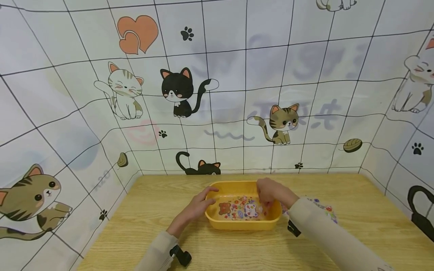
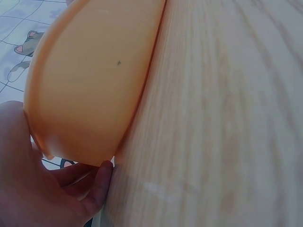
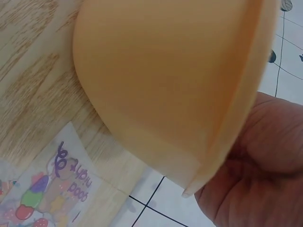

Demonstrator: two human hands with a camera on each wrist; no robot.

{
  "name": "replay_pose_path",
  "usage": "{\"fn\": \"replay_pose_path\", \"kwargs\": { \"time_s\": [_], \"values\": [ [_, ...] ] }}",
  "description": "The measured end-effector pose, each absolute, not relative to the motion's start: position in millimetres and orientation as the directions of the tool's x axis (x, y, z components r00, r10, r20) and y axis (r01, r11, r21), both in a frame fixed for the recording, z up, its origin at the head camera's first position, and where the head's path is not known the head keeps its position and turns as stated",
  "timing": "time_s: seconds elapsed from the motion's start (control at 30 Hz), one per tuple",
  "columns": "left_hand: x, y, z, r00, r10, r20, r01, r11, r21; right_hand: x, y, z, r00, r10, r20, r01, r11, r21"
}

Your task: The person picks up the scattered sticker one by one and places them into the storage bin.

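Observation:
A yellow plastic basin [image 1: 242, 225] stands on the wooden table. Colourful flat cutouts lie on its floor, among them a brown bear [image 1: 224, 208], a white bear [image 1: 251, 210] and small flowers. My left hand [image 1: 198, 205] holds the basin's left end, fingers and thumb at its rim; the left wrist view has fingertips against the outer wall. Over the right end, my right hand [image 1: 270, 192] reaches down inside, bent fingers close to the cutouts. The rim and wall hide those fingertips in the right wrist view, and I cannot tell whether they pinch anything.
Right of the basin, partly behind the right forearm, lie printed clear sheets [image 1: 325, 210]; one [image 3: 57, 189] carries lettering and a bear picture. White cat-patterned covering [image 1: 230, 113] surrounds the wooden table [image 1: 169, 188] at back and sides. A black loop-shaped object [image 1: 420, 207] shows far right.

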State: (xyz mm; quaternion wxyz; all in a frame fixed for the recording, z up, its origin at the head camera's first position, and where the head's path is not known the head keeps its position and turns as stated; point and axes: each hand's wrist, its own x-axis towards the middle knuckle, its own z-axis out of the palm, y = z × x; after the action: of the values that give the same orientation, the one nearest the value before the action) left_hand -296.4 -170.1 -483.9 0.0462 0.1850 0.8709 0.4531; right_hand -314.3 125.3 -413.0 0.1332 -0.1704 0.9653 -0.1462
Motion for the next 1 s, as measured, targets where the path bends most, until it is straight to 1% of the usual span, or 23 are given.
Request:
{"fn": "replay_pose_path", "kwargs": {
  "time_s": [0.2,0.4,0.63,0.87,0.93,1.0],
  "values": [
    [-296,-170,-485,-0.925,0.368,0.088,0.281,0.513,0.811,-317,120,-423,-0.916,-0.322,-0.241,-0.251,0.926,-0.28],
    [-295,-170,-483,-0.928,0.365,0.079,0.269,0.508,0.818,-318,116,-426,-0.925,-0.281,-0.256,-0.206,0.937,-0.283],
    [-296,-169,-482,-0.93,0.36,0.077,0.266,0.513,0.816,-317,118,-426,-0.923,-0.313,-0.223,-0.24,0.923,-0.3],
    [-297,-169,-483,-0.933,0.352,0.072,0.258,0.516,0.817,-316,120,-426,-0.914,-0.356,-0.197,-0.3,0.916,-0.265],
    [-297,-169,-483,-0.932,0.353,0.075,0.261,0.516,0.816,-315,123,-422,-0.914,-0.362,-0.182,-0.301,0.908,-0.292],
    [-296,-169,-483,-0.932,0.353,0.081,0.267,0.519,0.812,-313,126,-416,-0.915,-0.37,-0.163,-0.299,0.89,-0.344]
  ]
}}
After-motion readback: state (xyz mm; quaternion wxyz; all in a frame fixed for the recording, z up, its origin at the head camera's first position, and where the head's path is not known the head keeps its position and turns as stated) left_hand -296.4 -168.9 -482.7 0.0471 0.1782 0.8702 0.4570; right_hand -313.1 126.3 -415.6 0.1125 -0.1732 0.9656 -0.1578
